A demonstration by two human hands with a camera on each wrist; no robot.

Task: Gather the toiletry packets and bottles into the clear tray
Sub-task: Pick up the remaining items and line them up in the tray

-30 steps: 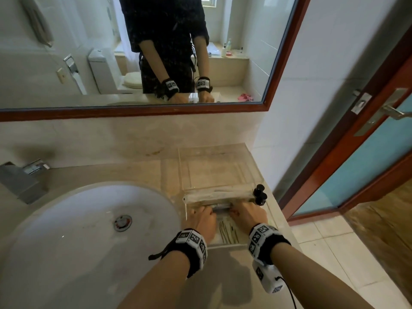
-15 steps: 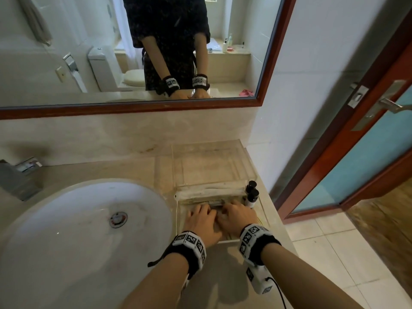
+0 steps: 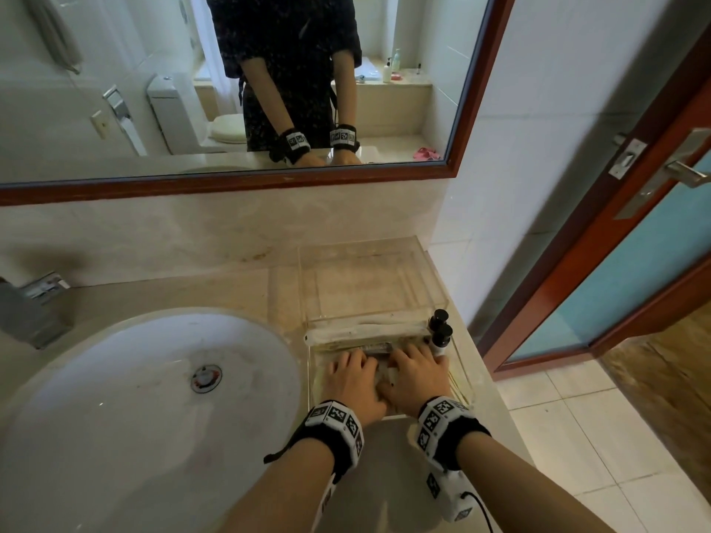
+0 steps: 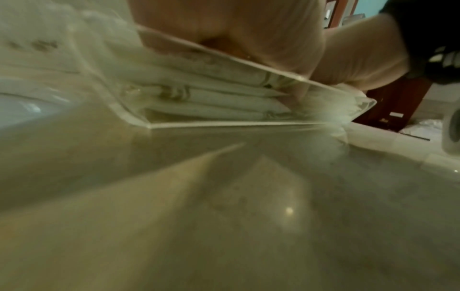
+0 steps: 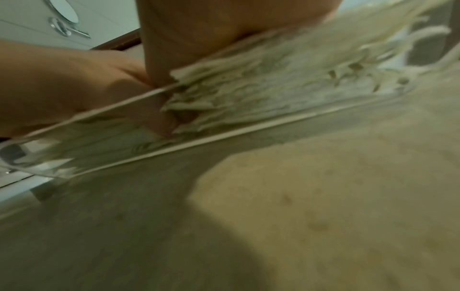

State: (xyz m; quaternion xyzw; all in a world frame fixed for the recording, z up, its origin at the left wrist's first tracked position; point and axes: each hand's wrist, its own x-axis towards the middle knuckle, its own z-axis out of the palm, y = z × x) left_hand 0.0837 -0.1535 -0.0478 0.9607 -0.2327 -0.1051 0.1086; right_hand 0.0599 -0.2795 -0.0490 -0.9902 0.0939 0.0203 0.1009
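Note:
A low clear tray [image 3: 464,382] sits on the counter's right end, packed with a stack of white toiletry packets [image 3: 379,348]. Two small black-capped bottles [image 3: 440,334] stand in its far right corner. My left hand [image 3: 352,375] and right hand [image 3: 413,373] lie side by side on top of the packets, fingers stretched forward, thumbs meeting. In the left wrist view the packets [image 4: 211,94] show layered behind the tray's near wall [image 4: 224,124]. In the right wrist view my right thumb [image 5: 159,110] runs down beside the packets [image 5: 273,82] inside the tray wall [image 5: 224,137].
A taller clear box [image 3: 369,286] stands right behind the tray, against the wall. The white sink basin [image 3: 134,398] fills the counter's left, with a chrome faucet [image 3: 30,309]. The counter edge drops to a tiled floor [image 3: 577,436] on the right, by a red-framed door [image 3: 635,225].
Both hands have slid closer together over the packets, which they now cover almost fully. The view has shifted a little.

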